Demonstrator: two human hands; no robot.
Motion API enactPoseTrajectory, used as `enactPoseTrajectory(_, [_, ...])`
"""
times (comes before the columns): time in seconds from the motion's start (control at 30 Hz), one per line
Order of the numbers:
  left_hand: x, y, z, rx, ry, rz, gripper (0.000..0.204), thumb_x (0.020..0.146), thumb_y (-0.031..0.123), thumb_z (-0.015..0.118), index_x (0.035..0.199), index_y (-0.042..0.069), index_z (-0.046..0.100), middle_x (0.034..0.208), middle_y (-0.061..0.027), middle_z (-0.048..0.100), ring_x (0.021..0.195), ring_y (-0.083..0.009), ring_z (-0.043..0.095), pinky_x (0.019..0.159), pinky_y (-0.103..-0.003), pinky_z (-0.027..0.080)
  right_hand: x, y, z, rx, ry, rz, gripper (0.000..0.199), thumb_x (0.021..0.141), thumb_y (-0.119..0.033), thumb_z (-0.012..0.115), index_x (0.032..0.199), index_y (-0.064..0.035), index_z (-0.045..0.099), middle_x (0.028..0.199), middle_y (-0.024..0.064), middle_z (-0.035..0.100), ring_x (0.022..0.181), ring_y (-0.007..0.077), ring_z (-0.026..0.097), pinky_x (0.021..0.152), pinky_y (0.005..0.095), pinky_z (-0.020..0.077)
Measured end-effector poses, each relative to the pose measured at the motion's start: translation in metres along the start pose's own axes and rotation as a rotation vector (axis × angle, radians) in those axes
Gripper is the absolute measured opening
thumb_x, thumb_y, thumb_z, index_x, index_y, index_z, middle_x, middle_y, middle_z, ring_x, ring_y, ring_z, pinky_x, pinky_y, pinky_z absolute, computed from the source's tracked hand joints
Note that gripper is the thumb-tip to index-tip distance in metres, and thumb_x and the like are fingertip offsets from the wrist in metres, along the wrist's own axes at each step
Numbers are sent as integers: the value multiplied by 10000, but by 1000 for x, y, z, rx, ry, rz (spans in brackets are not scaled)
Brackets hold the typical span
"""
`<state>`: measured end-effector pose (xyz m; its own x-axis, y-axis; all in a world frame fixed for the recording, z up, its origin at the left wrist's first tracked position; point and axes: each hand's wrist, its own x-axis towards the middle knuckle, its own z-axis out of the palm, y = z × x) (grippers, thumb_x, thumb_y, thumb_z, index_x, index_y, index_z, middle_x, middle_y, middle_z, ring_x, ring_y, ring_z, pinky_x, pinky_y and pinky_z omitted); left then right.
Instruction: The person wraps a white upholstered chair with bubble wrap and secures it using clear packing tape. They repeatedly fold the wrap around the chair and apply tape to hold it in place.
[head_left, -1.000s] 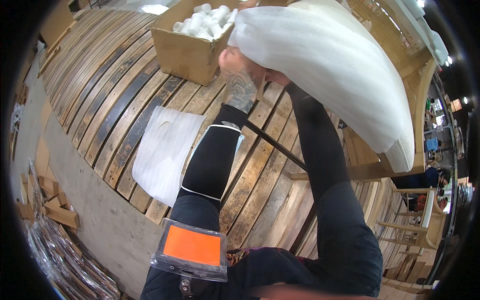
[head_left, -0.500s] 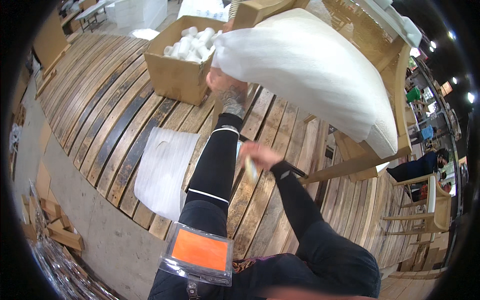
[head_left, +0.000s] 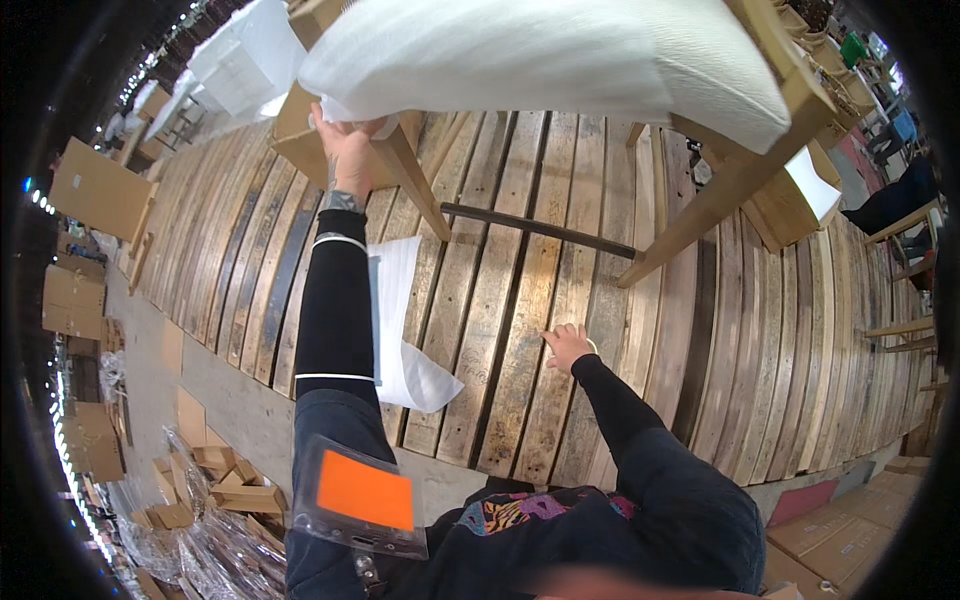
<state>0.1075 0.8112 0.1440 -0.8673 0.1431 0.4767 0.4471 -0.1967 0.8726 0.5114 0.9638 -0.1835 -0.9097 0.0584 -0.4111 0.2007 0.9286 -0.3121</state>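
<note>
A wooden chair with its seat wrapped in a white foam sheet stands tilted in front of me. At the seat's left corner, my left hand is closed on the edge of the sheet; its fingers are partly hidden beneath the foam. My right hand is low over the slats, right of centre, closed around a small pale roll that looks like tape and mostly hides in the palm. Beside my left forearm lies another white foam sheet.
Wooden slats form the platform under the chair. A cardboard box stands behind my left hand. An open carton sits beyond the chair's right leg. Scrap cardboard and clear plastic wrap lie on the floor at the lower left.
My right hand has moved right and away from my left forearm. My left hand stays at the seat corner. The view has shifted, and the chair now appears higher in it.
</note>
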Motion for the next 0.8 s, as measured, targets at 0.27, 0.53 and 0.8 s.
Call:
enactPoseTrajectory(0.27, [13,111,-36,291,94,179,531,899,55,627,1400,24,455,1284,-133,607,1125,-223,614,932,-343,505,-74,-84,-251,570,1042,-553,406,895,-201,693,1261,-46,609,1113,156,643,941,286,668,814,360,543])
enactPoseTrajectory(0.53, [44,195,60,1294,-369,528,628,916,487,640,1332,26,546,1244,-193,619,1143,-369,582,987,-491,459,-131,-125,-507,-40,1267,105,659,762,-351,823,1249,-13,535,1082,168,610,890,341,695,723,432,572])
enactPoseTrajectory(0.8, [97,198,49,963,-676,323,364,832,331,742,1030,29,694,881,-93,709,842,-249,662,831,-378,527,-110,-130,-525,-199,1046,90,290,832,-211,721,1009,-9,611,963,203,645,933,349,681,773,453,549])
